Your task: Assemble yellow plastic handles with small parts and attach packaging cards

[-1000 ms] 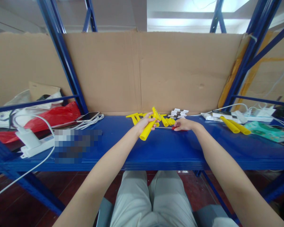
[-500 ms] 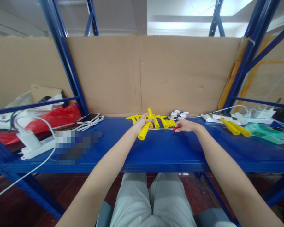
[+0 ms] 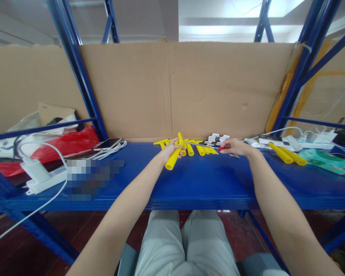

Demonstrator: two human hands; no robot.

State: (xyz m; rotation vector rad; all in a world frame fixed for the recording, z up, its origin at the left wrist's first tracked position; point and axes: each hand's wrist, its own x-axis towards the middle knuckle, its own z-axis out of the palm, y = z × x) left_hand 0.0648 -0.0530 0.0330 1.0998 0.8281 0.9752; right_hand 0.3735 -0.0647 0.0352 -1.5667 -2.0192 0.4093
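My left hand is closed around a yellow T-shaped plastic handle, whose round open end tilts down toward me. In my right hand is a screwdriver with a red grip, and its long metal shaft points left. The shaft's tip is at the upper part of the yellow handle; I cannot make out whether it touches. Behind lie more yellow T-shaped handles and small flat yellow pieces. A small dark piece lies under my right hand.
Black-and-white pieces are stacked against the cardboard. To the right lie two yellow tubes and a green packet. A power strip, white cable and red bag sit left on the blue shelf.
My right hand has moved slightly right and up with the screwdriver, raising the shaft. The yellow handle in my left hand has shifted slightly left.
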